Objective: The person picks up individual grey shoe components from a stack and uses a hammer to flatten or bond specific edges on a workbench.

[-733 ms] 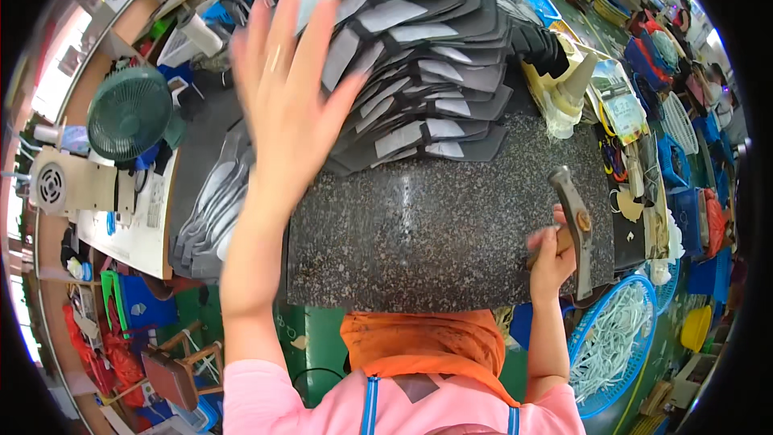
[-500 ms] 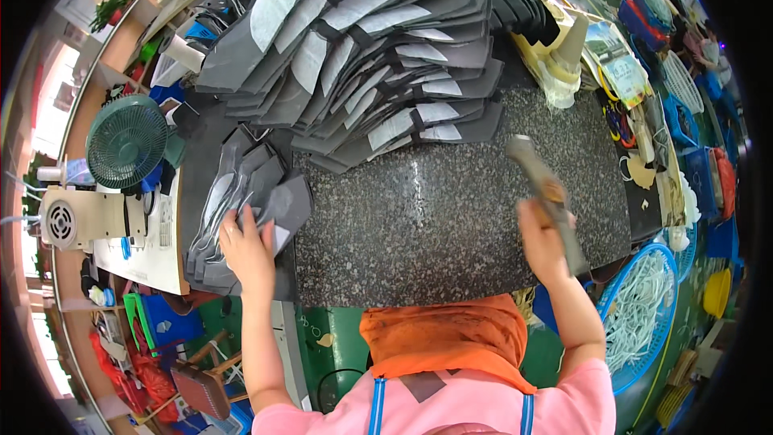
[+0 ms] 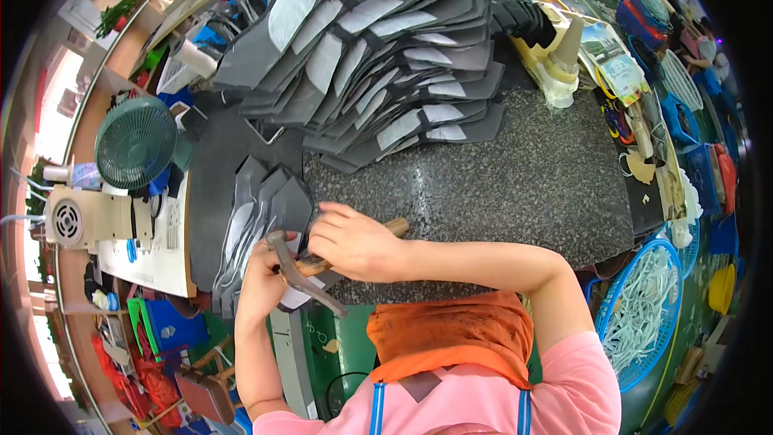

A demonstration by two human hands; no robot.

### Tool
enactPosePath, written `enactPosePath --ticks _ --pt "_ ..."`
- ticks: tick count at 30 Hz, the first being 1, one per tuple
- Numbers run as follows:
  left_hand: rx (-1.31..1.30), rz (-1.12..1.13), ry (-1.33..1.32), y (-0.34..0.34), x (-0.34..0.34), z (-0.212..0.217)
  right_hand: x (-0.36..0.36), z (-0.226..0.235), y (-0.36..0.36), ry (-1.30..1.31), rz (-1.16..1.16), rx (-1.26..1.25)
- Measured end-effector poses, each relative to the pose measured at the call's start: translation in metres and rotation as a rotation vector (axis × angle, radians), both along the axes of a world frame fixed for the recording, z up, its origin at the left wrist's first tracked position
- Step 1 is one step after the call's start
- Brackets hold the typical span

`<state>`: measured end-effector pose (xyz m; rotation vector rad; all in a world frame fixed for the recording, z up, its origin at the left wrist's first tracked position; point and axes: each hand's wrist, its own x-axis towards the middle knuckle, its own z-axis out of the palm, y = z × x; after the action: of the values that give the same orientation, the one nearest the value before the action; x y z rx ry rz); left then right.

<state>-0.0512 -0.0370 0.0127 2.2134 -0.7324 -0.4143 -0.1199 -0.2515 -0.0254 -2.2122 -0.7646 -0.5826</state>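
Observation:
My right hand (image 3: 354,243) is closed round the wooden handle of a hammer (image 3: 306,278), just off the left part of the dark stone slab. Its curved metal head crosses in front of my left hand (image 3: 262,278). My left hand is closed at the near end of a small pile of grey cut pieces (image 3: 270,201) and pinches a grey-and-white piece (image 3: 295,298); the hammer head partly hides its fingers. A large fanned stack of grey pieces with white patches and black strips (image 3: 378,56) lies at the far side of the slab.
The speckled stone slab (image 3: 499,185) fills the bench middle. A green fan (image 3: 135,142) and a cream machine (image 3: 88,217) stand at the left. At the far right is a wrapped cone-shaped container (image 3: 568,56). A blue basket of white strips (image 3: 640,314) sits low right.
My right hand has swung left across the slab with the hammer, to beside my left hand. The left hand has come nearer me, off the pile's middle, and now pinches a piece.

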Motion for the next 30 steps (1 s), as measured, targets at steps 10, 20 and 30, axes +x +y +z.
enactPosePath --ticks 10,20,30 --pt "0.179 -0.324 -0.366 -0.016 0.036 0.004 -0.08 0.025 -0.073 0.456 -0.284 0.07" --pt "-0.189 -0.545 0.973 -0.198 -0.058 -0.029 -0.159 0.064 -0.14 0.56 -0.487 -0.077" --pt "-0.042 -0.633 -0.186 -0.225 -0.056 -0.034 -0.172 0.065 -0.175 0.888 -0.637 -0.344"
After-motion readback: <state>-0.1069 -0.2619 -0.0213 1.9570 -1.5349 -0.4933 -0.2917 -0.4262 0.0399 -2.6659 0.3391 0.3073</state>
